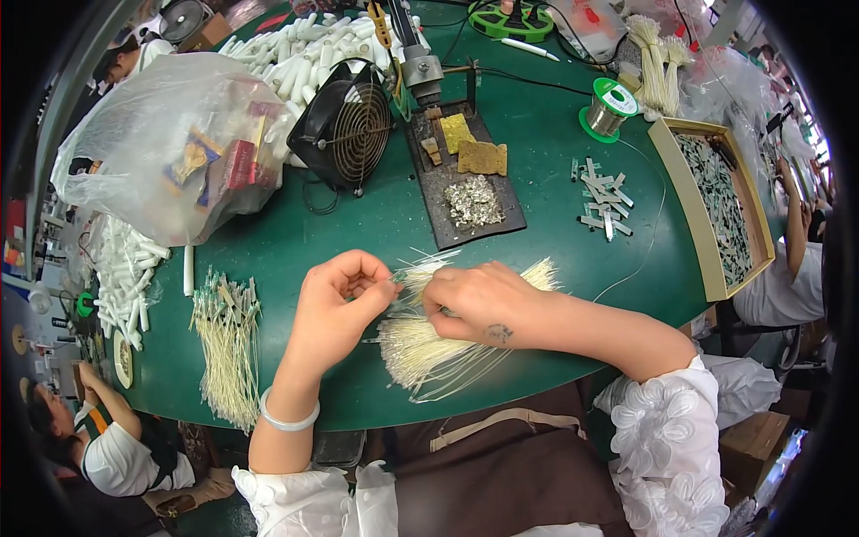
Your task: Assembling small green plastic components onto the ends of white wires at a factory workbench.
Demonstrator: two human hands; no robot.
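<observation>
Green tabletop (555, 246), left fingers (380, 297) pinching indistinct green piece (399, 278), right fingers (440, 292) curled over pale wires (407, 351), grip hidden

The right hand (483, 302) partly hides the pale wires (416, 356).

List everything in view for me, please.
wires: many, cream, centre
wired strips: many, green and cream, left
loose strips: many, grey, right
box: one, tan, far right
spool: one, green, upper right
fan: one, black, upper centre
plate: one, dark, upper centre
sponges: two, yellow, on plate
scraps: many, silver, on plate
bag: one, clear, upper left
tubes: many, white, left and top
reel: one, green, top
table: one, green, underneath
people: several, white tops, side edges
bracelet: one, white, left wrist
left hand: one, bare, centre, pinching small green piece
right hand: one, bare, over wires
</observation>
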